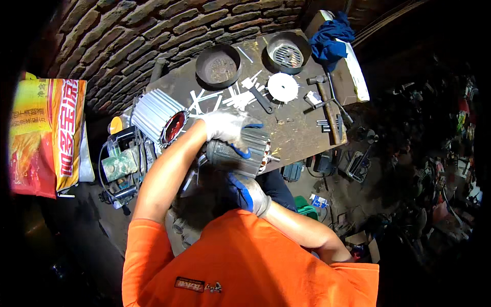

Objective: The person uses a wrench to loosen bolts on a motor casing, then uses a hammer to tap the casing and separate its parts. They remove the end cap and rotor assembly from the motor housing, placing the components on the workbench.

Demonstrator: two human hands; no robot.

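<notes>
Altogether two hands point(227, 127) point(253, 195), two finned housings point(230, 156) point(153, 116)

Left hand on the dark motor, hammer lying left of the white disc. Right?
Hammer side is wrong: the head view shows the hammer lying right of the white disc. The left hand is on the dark motor, as you said.

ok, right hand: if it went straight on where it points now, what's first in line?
Likely the grey ribbed motor, just ahead of the right hand. They may already touch; depth is unclear from this one view.
</notes>
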